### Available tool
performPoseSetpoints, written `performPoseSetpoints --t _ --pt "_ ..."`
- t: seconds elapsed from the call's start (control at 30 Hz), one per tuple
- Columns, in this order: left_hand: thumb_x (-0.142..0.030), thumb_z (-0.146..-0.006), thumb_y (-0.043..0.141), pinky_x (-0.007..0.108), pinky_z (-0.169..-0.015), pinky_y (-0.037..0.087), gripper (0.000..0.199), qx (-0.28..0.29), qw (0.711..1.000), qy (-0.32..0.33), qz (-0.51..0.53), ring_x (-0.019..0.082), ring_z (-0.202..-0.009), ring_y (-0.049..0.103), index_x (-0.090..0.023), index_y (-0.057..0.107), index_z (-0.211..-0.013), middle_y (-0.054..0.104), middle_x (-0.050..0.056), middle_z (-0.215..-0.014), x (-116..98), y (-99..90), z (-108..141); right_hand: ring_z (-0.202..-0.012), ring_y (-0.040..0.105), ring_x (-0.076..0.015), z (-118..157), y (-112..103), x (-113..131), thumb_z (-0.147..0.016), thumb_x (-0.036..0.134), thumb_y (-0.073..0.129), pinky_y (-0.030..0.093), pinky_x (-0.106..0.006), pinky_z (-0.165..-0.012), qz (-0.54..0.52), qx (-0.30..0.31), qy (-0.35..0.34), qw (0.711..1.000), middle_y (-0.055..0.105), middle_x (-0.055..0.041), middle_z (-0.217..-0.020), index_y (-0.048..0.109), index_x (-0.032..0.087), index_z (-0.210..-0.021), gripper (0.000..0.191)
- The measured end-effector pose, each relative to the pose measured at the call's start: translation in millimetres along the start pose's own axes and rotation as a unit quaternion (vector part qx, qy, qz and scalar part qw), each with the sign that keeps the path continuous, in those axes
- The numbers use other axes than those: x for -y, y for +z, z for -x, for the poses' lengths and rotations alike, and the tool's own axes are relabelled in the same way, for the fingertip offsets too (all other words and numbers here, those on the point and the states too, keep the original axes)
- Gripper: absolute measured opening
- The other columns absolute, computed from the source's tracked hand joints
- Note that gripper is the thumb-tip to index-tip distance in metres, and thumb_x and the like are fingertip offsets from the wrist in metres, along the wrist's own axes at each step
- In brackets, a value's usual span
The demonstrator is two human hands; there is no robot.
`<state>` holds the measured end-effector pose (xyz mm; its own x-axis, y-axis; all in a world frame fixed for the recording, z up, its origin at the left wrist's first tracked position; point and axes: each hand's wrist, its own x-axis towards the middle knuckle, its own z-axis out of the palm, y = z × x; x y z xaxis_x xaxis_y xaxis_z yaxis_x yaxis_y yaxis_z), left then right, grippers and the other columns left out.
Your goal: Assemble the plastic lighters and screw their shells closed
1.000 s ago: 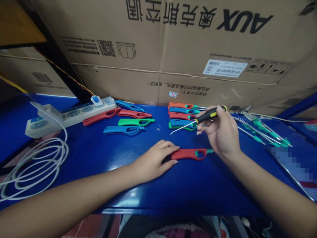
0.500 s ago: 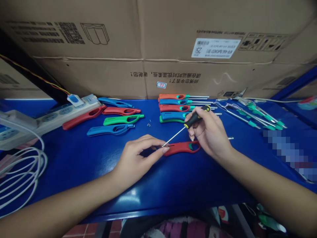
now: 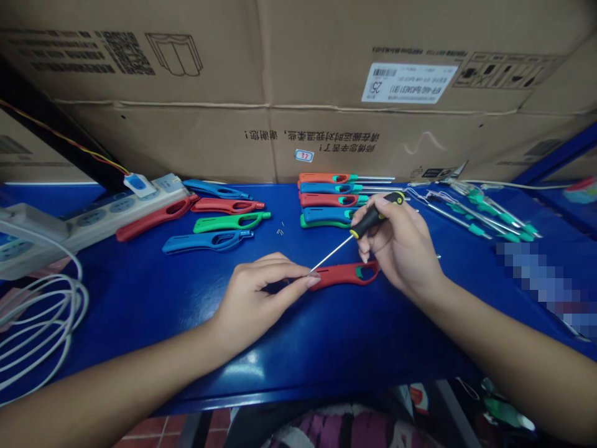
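Red lighter casing (image 3: 342, 275) is being kept low over the desk (image 3: 326, 354), near its front edge, between the two hands; its loop end is pointing toward the right hand (image 3: 405, 249). Its butt end is being pinched narrowly between thumb and forefinger of the left hand (image 3: 252, 302). Screwdriver (image 3: 368, 222) is being gripped by its black-and-yellow handle in the curled fingers of the right hand, shaft being slanted down to the left fingertips. Whether a screw is being held there cannot be told — too small, partly covered.

Handling, as judged: casing is seeming light, stiff and smooth, probably plastic, so sliding or turning is being risked under a pushed tip. Best hold is being offered by the solid butt end; the thin loop is looking easier to flex. Screwdriver is seeming rigid, firmest at the thick handle — the slim shaft is giving little to grip.

Beyond, small metal pins (image 3: 280, 232) are being seen scattered, easily lost. Green casing (image 3: 219, 223) and blue casing (image 3: 205, 241) are being laid out beside the power strip (image 3: 93, 218); metal rods (image 3: 457, 219) are being left loosely piled at right, under the cardboard box (image 3: 317, 74) wall.
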<state>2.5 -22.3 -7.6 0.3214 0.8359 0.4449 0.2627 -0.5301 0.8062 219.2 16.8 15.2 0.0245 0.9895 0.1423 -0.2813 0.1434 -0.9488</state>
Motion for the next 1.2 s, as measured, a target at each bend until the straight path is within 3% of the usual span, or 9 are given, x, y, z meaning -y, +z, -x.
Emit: performPoseSetpoints --t 0.4,0.6,0.73,0.8,0.9,1.0,1.1,1.2 --pt "-0.021 -0.088 0.074 0.027 -0.066 0.055 0.006 0.04 0.999 -0.02 -0.023 0.015 -0.071 0.069 -0.019 0.08 -0.088 0.078 0.003 -0.081 6.3 1.3 3.0 -0.043 0.058 -0.0109 4.4 -0.9 5.3 -0.09 0.039 0.068 0.049 -0.023 -0.035 0.031 0.047 -0.059 0.997 0.068 0.0028 -0.076 0.053 0.024 -0.092 0.021" --pt "-0.021 -0.092 0.069 0.03 -0.073 0.056 0.01 0.152 0.986 0.042 -0.043 0.016 -0.077 0.071 -0.021 0.079 -0.095 0.079 0.003 -0.085 6.8 4.6 6.8 -0.051 0.062 -0.0107 8.2 -12.2 23.0 -0.093 0.037 0.067 0.055 -0.023 -0.043 0.096 0.27 -0.053 0.957 0.071 -0.0016 -0.086 0.058 0.022 -0.104 0.021" --pt "-0.022 -0.092 0.07 0.029 -0.076 0.056 0.009 0.186 0.982 0.026 -0.02 0.015 -0.077 0.072 -0.021 0.079 -0.093 0.08 0.001 -0.086 6.9 8.5 8.9 -0.063 0.067 -0.0141 13.6 -14.9 36.9 -0.094 0.026 0.065 0.06 -0.027 -0.051 0.14 0.369 -0.054 0.917 0.072 -0.0044 -0.089 0.06 0.022 -0.113 0.021" --pt "-0.023 -0.091 0.071 0.029 -0.075 0.057 0.008 0.187 0.982 0.012 -0.017 0.015 -0.078 0.073 -0.022 0.079 -0.092 0.08 0.001 -0.086 6.9 8.9 8.4 -0.063 0.068 -0.0145 18.0 -12.5 36.2 -0.091 0.021 0.068 0.061 -0.028 -0.053 0.167 0.349 -0.082 0.918 0.073 -0.0035 -0.088 0.061 0.023 -0.119 0.028" --pt "-0.023 -0.09 0.072 0.028 -0.074 0.057 0.008 0.158 0.987 0.007 -0.023 0.016 -0.079 0.073 -0.024 0.08 -0.092 0.08 0.001 -0.087 6.4 7.0 6.3 -0.066 0.071 -0.0165 25.7 -6.3 23.8 -0.081 0.02 0.08 0.063 -0.031 -0.056 0.2 0.192 -0.188 0.942 0.072 -0.0034 -0.099 0.061 0.029 -0.124 0.048" --pt "-0.024 -0.089 0.073 0.028 -0.072 0.057 0.008 0.117 0.992 0.005 -0.035 0.017 -0.079 0.073 -0.023 0.081 -0.091 0.08 0.001 -0.087 5.3 4.7 4.2 -0.074 0.073 -0.0194 31.1 -1.7 8.7 -0.072 0.026 0.087 0.064 -0.035 -0.063 0.188 0.061 -0.295 0.935 0.067 -0.0045 -0.121 0.06 0.035 -0.122 0.057" --pt "-0.023 -0.089 0.074 0.028 -0.073 0.057 0.008 0.1 0.994 0.006 -0.037 0.017 -0.079 0.073 -0.023 0.081 -0.091 0.08 0.002 -0.087 5.0 4.4 3.1 -0.082 0.074 -0.0228 32.0 0.1 7.2 -0.074 0.037 0.085 0.064 -0.035 -0.062 0.179 0.066 -0.287 0.939 0.067 -0.0055 -0.121 0.058 0.036 -0.124 0.057" --pt "-0.022 -0.088 0.075 0.028 -0.073 0.057 0.006 0.098 0.994 0.014 -0.038 0.016 -0.077 0.072 -0.022 0.081 -0.09 0.079 0.002 -0.085 6.2 5.6 2.9 -0.092 0.073 -0.0247 29.5 1.3 18.9 -0.082 0.042 0.077 0.063 -0.032 -0.058 0.179 0.139 -0.195 0.954 0.07 -0.0055 -0.114 0.053 0.035 -0.134 0.058"
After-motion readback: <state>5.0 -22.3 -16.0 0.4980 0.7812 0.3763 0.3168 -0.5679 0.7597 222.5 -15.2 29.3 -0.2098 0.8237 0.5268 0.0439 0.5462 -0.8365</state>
